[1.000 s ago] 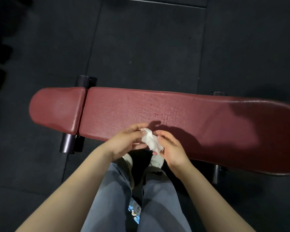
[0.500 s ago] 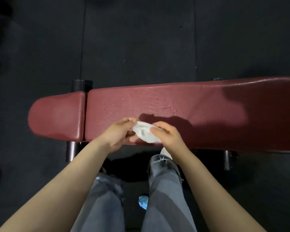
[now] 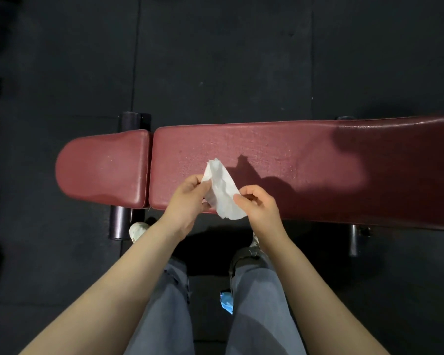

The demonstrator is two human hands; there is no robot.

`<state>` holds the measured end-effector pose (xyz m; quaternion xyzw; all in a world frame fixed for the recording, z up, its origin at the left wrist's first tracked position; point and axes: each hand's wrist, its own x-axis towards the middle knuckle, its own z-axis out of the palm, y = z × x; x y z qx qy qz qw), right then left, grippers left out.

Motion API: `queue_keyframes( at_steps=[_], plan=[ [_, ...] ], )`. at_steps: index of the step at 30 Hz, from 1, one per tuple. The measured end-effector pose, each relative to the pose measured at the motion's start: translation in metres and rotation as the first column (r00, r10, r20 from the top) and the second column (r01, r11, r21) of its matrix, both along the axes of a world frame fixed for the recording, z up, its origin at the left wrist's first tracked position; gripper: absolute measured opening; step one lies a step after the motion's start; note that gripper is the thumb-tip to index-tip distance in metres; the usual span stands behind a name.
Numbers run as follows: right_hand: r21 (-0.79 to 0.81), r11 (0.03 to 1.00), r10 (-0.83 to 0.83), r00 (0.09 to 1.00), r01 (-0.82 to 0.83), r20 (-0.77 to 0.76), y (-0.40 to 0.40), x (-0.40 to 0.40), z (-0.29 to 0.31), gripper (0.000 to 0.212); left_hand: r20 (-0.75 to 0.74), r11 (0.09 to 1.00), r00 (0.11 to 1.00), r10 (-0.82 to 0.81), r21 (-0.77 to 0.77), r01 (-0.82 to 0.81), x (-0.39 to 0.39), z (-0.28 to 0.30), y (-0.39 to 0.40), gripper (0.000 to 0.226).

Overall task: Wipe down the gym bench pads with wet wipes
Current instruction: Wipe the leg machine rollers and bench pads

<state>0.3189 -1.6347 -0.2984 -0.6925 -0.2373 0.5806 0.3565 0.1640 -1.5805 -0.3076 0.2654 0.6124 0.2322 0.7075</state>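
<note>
A dark rubber-tiled floor (image 3: 215,60) is seen, with seams between its mats. On it a bench is stood: a short red pad (image 3: 103,165) is set just beside a long red pad (image 3: 305,160). A crumpled blue item (image 3: 226,302), possibly a packet, is lying on the floor.

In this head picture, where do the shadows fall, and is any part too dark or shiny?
Head view: hard shadows of the hands and wipe fall rightward on the long red pad; its far right edge shows glare; the floor is very dark; the wide lens bends the bench.
</note>
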Motion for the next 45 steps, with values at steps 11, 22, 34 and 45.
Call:
queue_keyframes(
  at_steps=[11, 22, 34, 45],
  plan=[
    [0.105, 0.907, 0.401, 0.913, -0.407, 0.071, 0.013, 0.006, -0.012, 0.050, 0.132, 0.992, 0.990, 0.039, -0.126, -0.022, -0.017, -0.009, 0.002, 0.020],
    [0.029, 0.833, 0.427, 0.676, -0.552, 0.601, 0.034, 0.029, -0.019, 0.011, -0.150, 0.995, 0.984, -0.096, -0.006, 0.096, -0.027, -0.014, 0.002, 0.034],
    [-0.026, 0.983, 0.075, 0.275, -0.180, 0.958, 0.121, 0.110, -0.057, 0.042, -0.386, 0.948, 0.877, -0.285, 0.021, 0.318, -0.074, -0.051, 0.024, 0.031],
    [-0.198, 0.763, 0.435, 0.262, -0.616, 0.862, 0.181, -0.133, -0.137, 0.039, -0.673, 0.759, 0.564, -0.479, 0.007, 0.652, -0.151, -0.092, 0.037, 0.047]
  ],
)
